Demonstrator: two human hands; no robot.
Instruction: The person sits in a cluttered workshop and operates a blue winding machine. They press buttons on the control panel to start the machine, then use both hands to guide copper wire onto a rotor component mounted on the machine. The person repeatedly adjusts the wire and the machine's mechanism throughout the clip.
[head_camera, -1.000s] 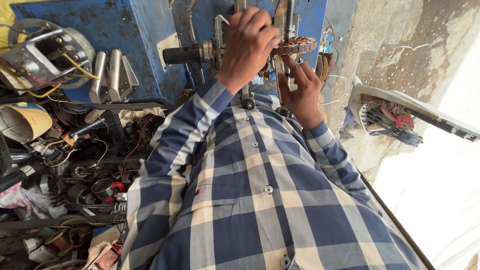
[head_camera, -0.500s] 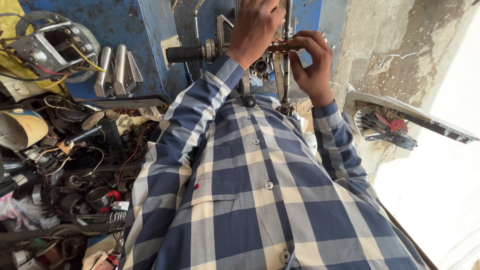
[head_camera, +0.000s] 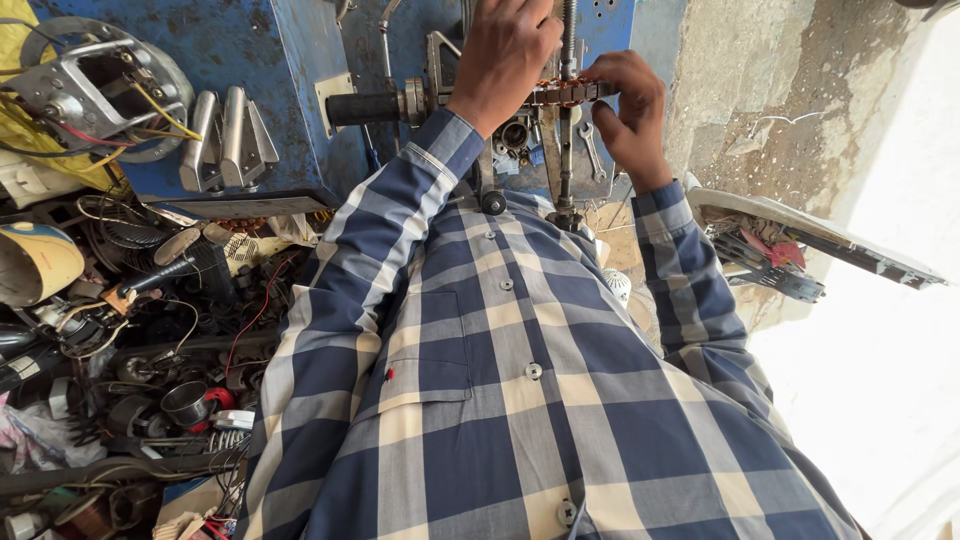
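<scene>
My left hand (head_camera: 505, 55) and my right hand (head_camera: 625, 110) both grip a small round stator (head_camera: 572, 93) with copper windings and a dark laminated rim. It sits level around a vertical threaded rod (head_camera: 567, 150) on a blue machine (head_camera: 290, 60). The left hand covers its near-left side from above; the right hand's fingers pinch its right edge. A black-handled crank (head_camera: 365, 108) sticks out to the left just beside the left hand. My blue and cream checked shirt fills the lower part of the view.
A heap of motor parts, wires and coils (head_camera: 150, 340) lies at the left, with a metal motor housing (head_camera: 95, 85) above it. A rough concrete wall (head_camera: 790, 90) and a shelf with tools (head_camera: 790, 255) are at the right.
The stator was tilted in my hands beside the rod a second ago; it now sits level on the rod. Both hands have shifted up and further from my body.
</scene>
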